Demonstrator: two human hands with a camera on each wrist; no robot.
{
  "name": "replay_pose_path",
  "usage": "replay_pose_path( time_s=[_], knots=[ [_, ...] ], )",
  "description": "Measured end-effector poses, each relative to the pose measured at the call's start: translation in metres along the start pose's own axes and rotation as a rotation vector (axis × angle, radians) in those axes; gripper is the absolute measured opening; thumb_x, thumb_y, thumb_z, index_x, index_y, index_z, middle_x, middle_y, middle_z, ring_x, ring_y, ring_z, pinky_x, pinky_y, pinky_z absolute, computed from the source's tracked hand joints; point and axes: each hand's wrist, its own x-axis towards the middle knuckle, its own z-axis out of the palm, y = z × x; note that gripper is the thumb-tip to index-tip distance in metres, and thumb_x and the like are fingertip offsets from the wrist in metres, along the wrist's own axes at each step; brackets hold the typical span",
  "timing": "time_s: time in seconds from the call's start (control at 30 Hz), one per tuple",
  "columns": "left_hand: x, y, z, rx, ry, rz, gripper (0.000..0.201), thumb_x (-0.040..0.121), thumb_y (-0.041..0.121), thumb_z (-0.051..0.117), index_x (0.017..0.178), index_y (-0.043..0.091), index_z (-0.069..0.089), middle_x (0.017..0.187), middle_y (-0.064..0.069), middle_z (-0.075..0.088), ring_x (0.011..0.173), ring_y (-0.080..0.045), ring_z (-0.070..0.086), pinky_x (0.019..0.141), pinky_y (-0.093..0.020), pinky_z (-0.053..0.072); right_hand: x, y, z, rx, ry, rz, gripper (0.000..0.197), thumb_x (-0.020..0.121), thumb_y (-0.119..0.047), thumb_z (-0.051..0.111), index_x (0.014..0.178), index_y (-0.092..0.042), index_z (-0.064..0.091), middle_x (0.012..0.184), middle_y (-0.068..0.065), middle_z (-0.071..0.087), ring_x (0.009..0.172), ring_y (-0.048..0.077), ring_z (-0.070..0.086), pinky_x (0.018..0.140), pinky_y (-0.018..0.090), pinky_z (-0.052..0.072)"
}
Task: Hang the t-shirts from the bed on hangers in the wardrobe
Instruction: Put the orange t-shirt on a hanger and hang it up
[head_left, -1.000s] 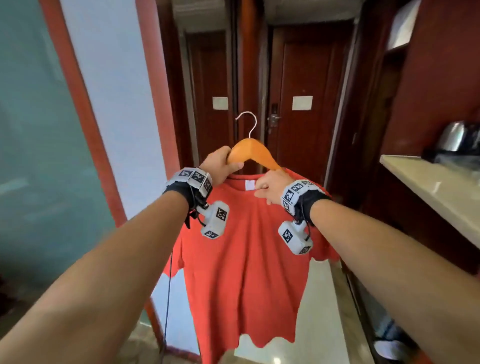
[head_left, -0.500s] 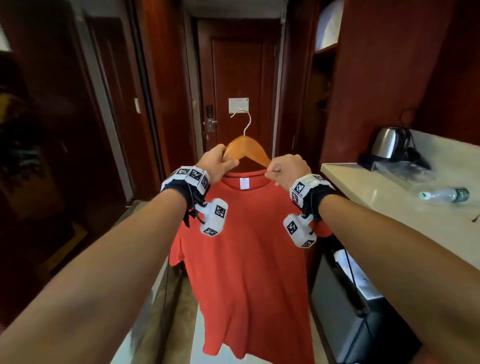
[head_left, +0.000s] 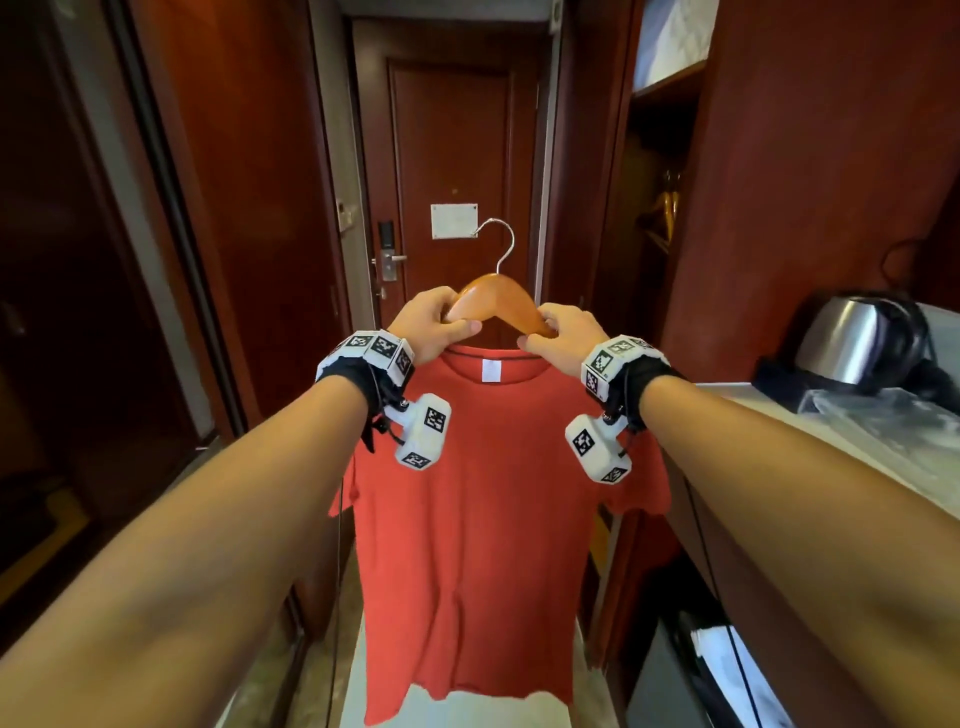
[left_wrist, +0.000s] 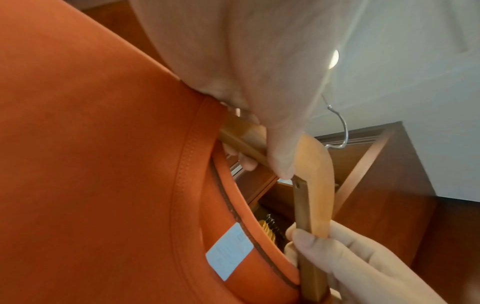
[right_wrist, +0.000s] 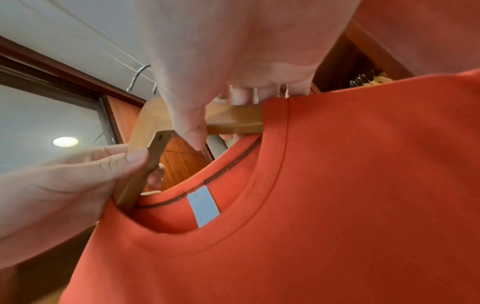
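Holding a wooden hanger (head_left: 496, 301) at chest height, a person carries a red t-shirt (head_left: 483, 519) down a narrow hallway lined with dark wood panels. The left hand (head_left: 434, 325) curls its fingers over the hanger's left arm with the thumb pressed along the underside, and the right hand (head_left: 563, 332) pinches the right arm in the same way, thumb below and fingers over the top. Both wrist views show the hanger's arms passing inside the collar (right_wrist: 270, 164), so the shirt is threaded and hangs freely from it, its white label (head_left: 491, 371) facing the camera and its hem clear of the floor. The metal hook (head_left: 501, 241) stands upright between the hands and rests on nothing.

To the right, a counter (head_left: 857, 441) carries a steel kettle (head_left: 852, 338) near its far edge. Beyond it, an open wardrobe bay (head_left: 654, 218) shows what seem to be other wooden hangers inside; whether any garment already hangs there cannot be told. A closed door (head_left: 449, 171) ends the hallway.

Judged from this, the dressing of this shirt is done, and what remains is to carry it to the bay and hook it over the rail. No bed is in view, so how many shirts are left cannot be said.
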Motion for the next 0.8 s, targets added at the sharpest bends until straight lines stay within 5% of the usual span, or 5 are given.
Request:
replay_pose_path(
  time_s=[0.17,0.27,0.43,0.57,0.8],
  knots=[
    [0.096,-0.049,0.023,-0.146,-0.032,-0.014,0.028,0.078,0.031,0.078,0.079,0.012,0.057,0.074,0.001,0.052,0.069,-0.013,0.047,0.069,-0.031,0.036,0.105,0.027,0.009,-0.032,0.012,0.008,0.025,0.076,-0.044,0.069,0.088,-0.025,0.059,0.081,-0.001,0.068,0.078,0.021,0.064,0.073,0.037,0.05],
    [0.146,-0.082,0.041,-0.198,-0.038,-0.013,0.048,0.07,0.042,0.074,0.09,0.0,0.061,0.08,-0.008,0.059,0.074,-0.021,0.054,0.073,-0.036,0.042,0.158,0.043,0.02,-0.042,0.029,0.009,0.021,0.072,-0.033,0.07,0.079,-0.021,0.055,0.073,0.001,0.06,0.071,0.025,0.059,0.062,0.034,0.043],
    [0.266,-0.147,0.075,-0.196,-0.055,0.008,0.051,0.066,0.053,0.075,0.095,0.012,0.068,0.093,-0.014,0.071,0.09,-0.031,0.066,0.086,-0.047,0.051,0.269,0.082,0.043,-0.058,0.13,0.116,0.021,0.073,-0.033,0.071,0.074,-0.022,0.052,0.073,-0.002,0.059,0.068,0.019,0.056,0.057,0.031,0.039],
    [0.369,-0.176,0.102,-0.179,-0.146,0.035,0.034,0.079,0.034,0.077,0.108,0.016,0.069,0.099,-0.004,0.07,0.094,-0.02,0.066,0.083,-0.032,0.051,0.342,0.112,0.043,-0.116,0.22,0.265,0.023,0.072,-0.037,0.071,0.081,-0.023,0.056,0.08,0.0,0.063,0.075,0.024,0.061,0.067,0.036,0.05],
    [0.514,-0.185,0.177,-0.156,-0.239,0.15,0.045,0.081,0.034,0.073,0.123,0.021,0.063,0.117,0.001,0.064,0.109,-0.019,0.06,0.096,-0.032,0.046,0.42,0.172,0.001,-0.261,0.418,0.521,0.028,0.071,-0.039,0.068,0.092,-0.023,0.057,0.091,0.003,0.063,0.083,0.028,0.062,0.077,0.042,0.055]
  ],
)
